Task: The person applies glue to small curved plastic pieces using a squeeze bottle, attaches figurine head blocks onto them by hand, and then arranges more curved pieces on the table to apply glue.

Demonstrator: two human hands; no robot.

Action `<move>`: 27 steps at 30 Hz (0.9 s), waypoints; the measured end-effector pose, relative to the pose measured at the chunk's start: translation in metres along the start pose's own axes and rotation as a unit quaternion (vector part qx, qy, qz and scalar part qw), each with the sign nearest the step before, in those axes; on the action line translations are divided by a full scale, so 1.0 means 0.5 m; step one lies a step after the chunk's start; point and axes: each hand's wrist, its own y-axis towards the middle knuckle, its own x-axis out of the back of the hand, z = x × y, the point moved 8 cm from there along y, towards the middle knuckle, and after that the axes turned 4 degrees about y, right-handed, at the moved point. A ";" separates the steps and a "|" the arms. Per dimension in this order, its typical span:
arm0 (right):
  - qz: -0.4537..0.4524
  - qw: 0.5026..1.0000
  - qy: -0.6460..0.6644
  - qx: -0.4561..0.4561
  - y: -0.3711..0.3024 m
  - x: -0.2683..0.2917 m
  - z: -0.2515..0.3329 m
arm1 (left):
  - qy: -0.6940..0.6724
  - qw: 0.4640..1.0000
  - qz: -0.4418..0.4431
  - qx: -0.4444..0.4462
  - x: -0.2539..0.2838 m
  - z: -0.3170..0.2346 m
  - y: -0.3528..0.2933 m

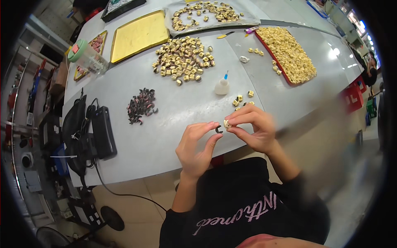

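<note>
My left hand [196, 145] pinches a small black curved piece [219, 129] between thumb and fingertips. Close beside it, my right hand [254, 127] grips a small cream cube-like piece [226, 123]. The two pieces are held near each other above the table's front edge; whether they touch I cannot tell. Just beyond my right hand lie several cream cubes with dark parts [239, 99]. A small squeeze bottle [222, 86] with a blue needle tip stands upright past my hands. A pile of loose black curved pieces [142, 106] lies to the left.
Cream-and-dark cubes are heaped [184, 60] mid-table. Behind them are a yellow tray [138, 35] and a lined tray of cubes [206, 16]. A red-edged tray [285, 56] of cream cubes lies right. At left are a green-lidded jar [89, 58] and a black power pack with cables [103, 131].
</note>
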 end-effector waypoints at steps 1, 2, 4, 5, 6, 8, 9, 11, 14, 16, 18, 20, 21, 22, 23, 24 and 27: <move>0.000 1.000 0.013 -0.006 -0.003 -0.004 -0.003 | 0.003 1.000 -0.001 0.003 0.002 0.003 -0.003; 0.002 1.000 0.016 -0.007 -0.004 -0.010 -0.003 | 0.002 1.000 -0.002 0.003 0.004 0.004 -0.005; 0.007 1.000 0.025 -0.014 -0.004 -0.021 0.000 | -0.003 1.000 -0.001 0.004 0.007 0.004 -0.012; 0.008 1.000 0.024 -0.015 -0.006 -0.022 0.001 | -0.004 1.000 -0.004 0.006 0.010 0.006 -0.014; 0.010 1.000 0.020 -0.010 -0.007 -0.023 0.001 | -0.004 1.000 -0.006 0.008 0.012 0.007 -0.017; 0.013 1.000 0.016 -0.006 -0.008 -0.025 0.000 | -0.006 1.000 -0.008 0.007 0.010 0.009 -0.018; 0.015 1.000 0.019 -0.008 -0.008 -0.027 0.002 | -0.008 1.000 -0.009 0.005 0.010 0.007 -0.017; 0.019 1.000 0.022 -0.010 -0.003 -0.026 0.005 | -0.006 1.000 -0.012 0.003 0.010 0.006 -0.015; 0.022 0.999 0.021 -0.024 -0.003 -0.019 0.004 | 0.013 1.000 -0.006 -0.013 0.002 -0.002 -0.013; -0.021 0.968 0.171 -0.182 -0.026 -0.010 -0.042 | 0.017 0.999 0.002 -0.032 -0.007 -0.017 -0.009; -0.051 0.894 0.320 -0.310 -0.053 -0.039 -0.076 | 0.088 0.994 0.001 -0.066 0.001 -0.038 -0.011; -0.028 0.856 0.317 -0.408 -0.061 -0.053 -0.071 | 0.090 0.993 -0.001 -0.073 0.009 -0.037 -0.023; -0.028 0.818 0.386 -0.425 -0.071 -0.063 -0.071 | 0.070 0.995 0.007 -0.074 0.005 -0.040 -0.021; -0.004 0.796 0.396 -0.458 -0.075 -0.071 -0.066 | 0.062 0.995 0.013 -0.072 0.008 -0.043 -0.022; -0.006 0.790 0.418 -0.449 -0.079 -0.072 -0.067 | 0.044 0.996 0.016 -0.079 0.002 -0.046 -0.026; -0.001 0.780 0.444 -0.441 -0.085 -0.080 -0.069 | 0.046 0.996 0.017 -0.078 0.004 -0.047 -0.032; -0.015 0.764 0.494 -0.414 -0.095 -0.076 -0.074 | 0.026 0.996 0.021 -0.085 -0.012 -0.049 -0.024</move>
